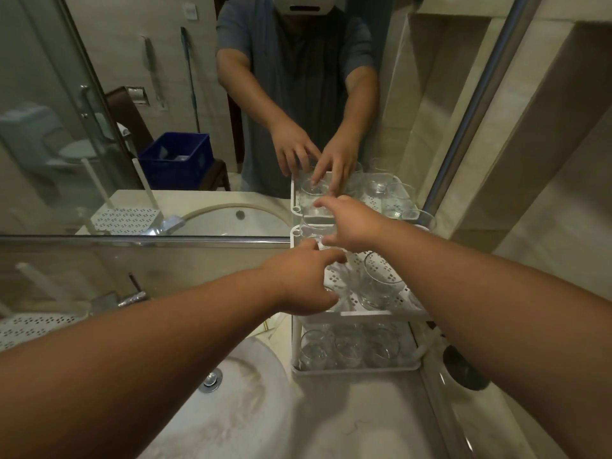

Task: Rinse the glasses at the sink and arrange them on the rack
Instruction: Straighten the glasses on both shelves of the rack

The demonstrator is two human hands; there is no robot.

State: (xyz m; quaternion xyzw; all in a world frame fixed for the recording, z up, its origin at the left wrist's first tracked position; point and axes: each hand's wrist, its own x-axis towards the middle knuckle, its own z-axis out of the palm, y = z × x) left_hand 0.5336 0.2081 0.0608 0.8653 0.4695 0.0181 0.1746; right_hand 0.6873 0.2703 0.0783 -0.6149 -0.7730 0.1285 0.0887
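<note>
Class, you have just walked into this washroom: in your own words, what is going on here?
A person stands at a sink before a mirror, both arms stretched to a white tiered rack at its right. The left hand and right hand meet at the top tier's far corner, apparently setting down a clear glass; the grip is hard to see. Other glasses already stand on both tiers.

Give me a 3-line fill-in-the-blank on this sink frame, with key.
1. Both hands reach to the ____ tier of the white rack.
2. The sink lies to the ____ of the rack.
3. The wall behind the rack is a ____, which shows the person's arms again.

Missing words: top; left; mirror
</note>
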